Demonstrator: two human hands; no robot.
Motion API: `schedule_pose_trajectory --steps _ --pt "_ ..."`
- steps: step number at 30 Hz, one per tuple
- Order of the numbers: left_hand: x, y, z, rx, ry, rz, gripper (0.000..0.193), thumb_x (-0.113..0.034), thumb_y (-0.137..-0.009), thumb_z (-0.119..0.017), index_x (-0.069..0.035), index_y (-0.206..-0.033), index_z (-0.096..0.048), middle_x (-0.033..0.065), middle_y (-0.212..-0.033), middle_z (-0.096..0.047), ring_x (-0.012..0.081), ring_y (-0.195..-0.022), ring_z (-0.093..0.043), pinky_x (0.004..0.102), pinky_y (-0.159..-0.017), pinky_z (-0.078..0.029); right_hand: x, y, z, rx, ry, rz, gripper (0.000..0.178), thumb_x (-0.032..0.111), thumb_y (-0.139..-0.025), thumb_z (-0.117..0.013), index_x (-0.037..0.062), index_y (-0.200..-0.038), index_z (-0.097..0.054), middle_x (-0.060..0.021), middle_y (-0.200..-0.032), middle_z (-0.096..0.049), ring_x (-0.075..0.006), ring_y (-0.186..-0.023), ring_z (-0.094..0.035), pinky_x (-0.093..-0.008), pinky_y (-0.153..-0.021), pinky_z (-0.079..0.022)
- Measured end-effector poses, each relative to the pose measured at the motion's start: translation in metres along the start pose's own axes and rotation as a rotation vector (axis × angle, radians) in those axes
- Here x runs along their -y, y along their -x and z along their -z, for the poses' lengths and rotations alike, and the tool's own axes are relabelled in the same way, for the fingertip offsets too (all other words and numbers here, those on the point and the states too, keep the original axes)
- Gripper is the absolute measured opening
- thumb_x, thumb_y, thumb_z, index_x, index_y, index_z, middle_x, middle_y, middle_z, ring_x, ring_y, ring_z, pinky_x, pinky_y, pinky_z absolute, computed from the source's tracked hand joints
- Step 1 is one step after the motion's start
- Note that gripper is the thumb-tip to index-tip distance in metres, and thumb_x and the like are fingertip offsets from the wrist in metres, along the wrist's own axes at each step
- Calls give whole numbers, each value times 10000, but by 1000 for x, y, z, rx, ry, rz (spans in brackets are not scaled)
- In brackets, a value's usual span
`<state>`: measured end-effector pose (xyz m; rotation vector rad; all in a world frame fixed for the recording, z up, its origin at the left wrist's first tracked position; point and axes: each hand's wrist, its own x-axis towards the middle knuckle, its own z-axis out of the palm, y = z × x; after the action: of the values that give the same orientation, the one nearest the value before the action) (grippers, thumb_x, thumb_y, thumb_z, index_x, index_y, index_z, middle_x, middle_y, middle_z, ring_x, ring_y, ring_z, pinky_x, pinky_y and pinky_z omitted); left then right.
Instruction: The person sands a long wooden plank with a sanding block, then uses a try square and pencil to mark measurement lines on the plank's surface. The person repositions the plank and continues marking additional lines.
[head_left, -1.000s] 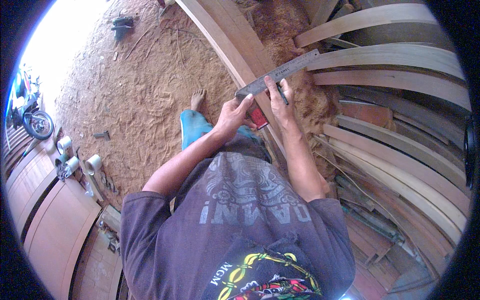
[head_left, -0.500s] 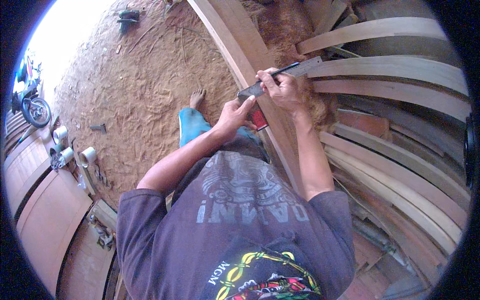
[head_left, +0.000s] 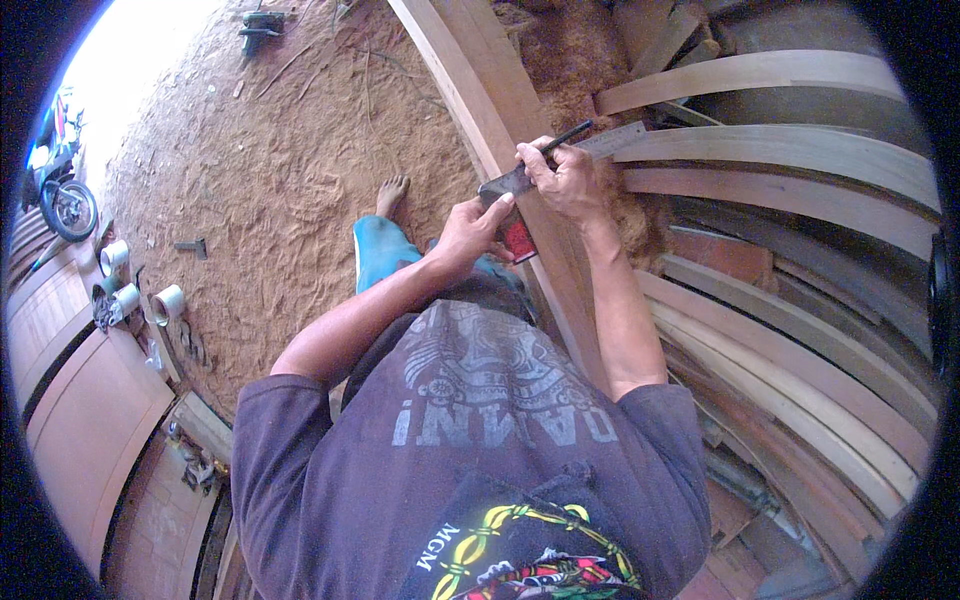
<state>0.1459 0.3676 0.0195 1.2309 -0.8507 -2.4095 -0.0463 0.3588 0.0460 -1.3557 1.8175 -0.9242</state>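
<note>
A long wooden beam (head_left: 505, 95) runs from the top of the view down past my right side. Across it lies a try square with a metal blade (head_left: 622, 140) and a dark and red stock (head_left: 518, 242). My left hand (head_left: 466, 236) is closed on the stock, thumb on top, pressing it to the beam's left edge. A dark pencil (head_left: 572, 134) is pinched in my right hand (head_left: 568, 188) over the beam, beside the blade. Its tip is hidden by my fingers.
Curved boards (head_left: 770, 72) and stacked planks (head_left: 790, 345) fill the right side. Sawdust (head_left: 290, 180) covers the ground, where a small dark square-shaped tool (head_left: 192, 249) lies. White cans (head_left: 168, 304) and wooden panels (head_left: 95, 420) are at left. A motorcycle (head_left: 68, 205) stands beyond.
The pencil's upper end has tipped away from the blade and now points more steeply. My right hand has shifted slightly; my left hand keeps its hold on the square.
</note>
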Motion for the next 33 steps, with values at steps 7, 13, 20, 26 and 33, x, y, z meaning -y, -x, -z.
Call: schedule_pose_trajectory --steps 7,13,20,26,33 --pt "2 -2 1 17 4 -3 445 -382 -1072 -588 30 -1225 -659 128 -1049 -744 206 -792 -737 336 -592 -642 -2 -2 2 -3 12 -3 268 275 -989 -685 29 -896 -737 -163 -777 -722 -289 -714 -723 -401 -670 -543" --pt "1 -1 0 7 12 -9 462 -403 -1064 -597 25 -1226 -660 126 -1046 -743 201 -785 -736 329 -590 -639 1 1 6 -6 -11 9 266 269 -989 -685 27 -890 -731 -170 -785 -724 -314 -733 -732 -411 -668 -545" --pt "20 -10 6 -2 -9 -36 458 -408 -1067 -592 33 -1159 -672 117 -929 -744 199 -704 -726 324 -563 -617 -5 4 2 -47 95 82 244 238 -1042 -640 34 -950 -738 -31 -726 -684 -99 -671 -639 -301 -623 -519" --pt "15 -13 21 -9 -173 -107 382 -374 -1068 -618 -50 -1258 -690 12 -1012 -720 136 -851 -667 336 -720 -586 -1 48 12 -303 -366 -110 232 199 -1076 -579 45 -1236 -647 -59 -905 -720 -122 -779 -666 -282 -736 -549" --pt "-28 -11 41 -110 -35 -247 445 -385 -1076 -597 -48 -1364 -639 49 -1257 -696 170 -1173 -629 390 -1034 -499 -10 141 -5 -73 220 -42 553 252 -894 -790 47 -1352 -559 -241 -1019 -717 -437 -966 -706 -499 -880 -565"
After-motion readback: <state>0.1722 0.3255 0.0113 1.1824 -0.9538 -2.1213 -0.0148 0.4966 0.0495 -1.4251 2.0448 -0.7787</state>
